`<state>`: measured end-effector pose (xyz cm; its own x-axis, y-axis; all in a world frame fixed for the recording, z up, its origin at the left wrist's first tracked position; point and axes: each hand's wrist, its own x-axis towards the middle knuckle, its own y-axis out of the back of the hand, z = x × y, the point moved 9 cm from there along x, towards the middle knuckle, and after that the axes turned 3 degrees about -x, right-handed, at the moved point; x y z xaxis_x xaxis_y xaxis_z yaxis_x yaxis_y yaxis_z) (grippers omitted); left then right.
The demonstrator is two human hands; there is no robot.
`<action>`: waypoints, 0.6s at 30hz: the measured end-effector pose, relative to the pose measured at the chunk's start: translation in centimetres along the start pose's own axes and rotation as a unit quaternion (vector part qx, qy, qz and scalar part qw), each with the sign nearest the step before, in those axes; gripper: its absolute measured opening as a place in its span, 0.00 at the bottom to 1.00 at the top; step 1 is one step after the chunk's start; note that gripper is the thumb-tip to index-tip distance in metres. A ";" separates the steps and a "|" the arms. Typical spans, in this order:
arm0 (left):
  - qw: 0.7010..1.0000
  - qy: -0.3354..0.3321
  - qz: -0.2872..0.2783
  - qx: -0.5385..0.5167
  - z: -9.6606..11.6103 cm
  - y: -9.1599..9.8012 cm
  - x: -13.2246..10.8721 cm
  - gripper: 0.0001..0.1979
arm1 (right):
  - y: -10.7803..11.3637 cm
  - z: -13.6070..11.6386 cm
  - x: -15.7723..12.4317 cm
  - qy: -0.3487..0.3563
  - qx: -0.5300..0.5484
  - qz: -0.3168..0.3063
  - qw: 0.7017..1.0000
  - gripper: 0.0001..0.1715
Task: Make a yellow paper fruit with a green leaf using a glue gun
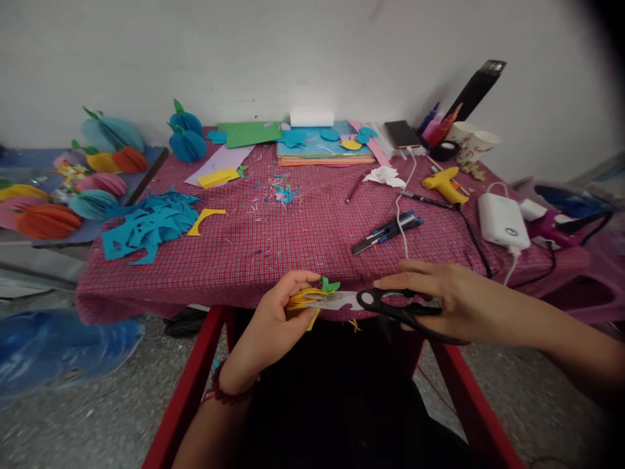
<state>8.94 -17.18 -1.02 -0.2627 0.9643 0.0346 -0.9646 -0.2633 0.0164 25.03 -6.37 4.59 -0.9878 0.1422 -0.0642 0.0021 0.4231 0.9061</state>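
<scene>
In front of the table's near edge, my left hand (276,319) is closed around a yellow layered paper ornament (299,300). A green paper leaf (329,284) sticks up from its right side. My right hand (434,296) grips the black handles of a pair of scissors (378,303). The metal blades reach left to the ornament's yellow paper layers and look nearly closed; whether paper lies between them I cannot make out. Thin yellow strips (354,324) hang just below the blades.
Blue paper scraps (153,225) are heaped at the left, beside a yellow offcut (205,220). Finished paper pumpkins (51,221) fill the side table. A utility knife (388,232), yellow glue gun (446,185), white power bank (502,220) and cables occupy the right. Coloured sheets (325,146) lie at the back.
</scene>
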 end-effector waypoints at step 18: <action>0.998 0.057 0.000 -0.014 -1.1 0.0 -0.3 0.22 | 0.2 -0.1 -0.2 -0.008 -0.036 0.020 0.999 0.27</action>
<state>8.97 -17.40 -2.16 -0.2626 0.9616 -0.0800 -0.9644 -0.2643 -0.0107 25.22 -6.43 4.85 -0.9845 0.1723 -0.0337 0.0293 0.3509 0.9360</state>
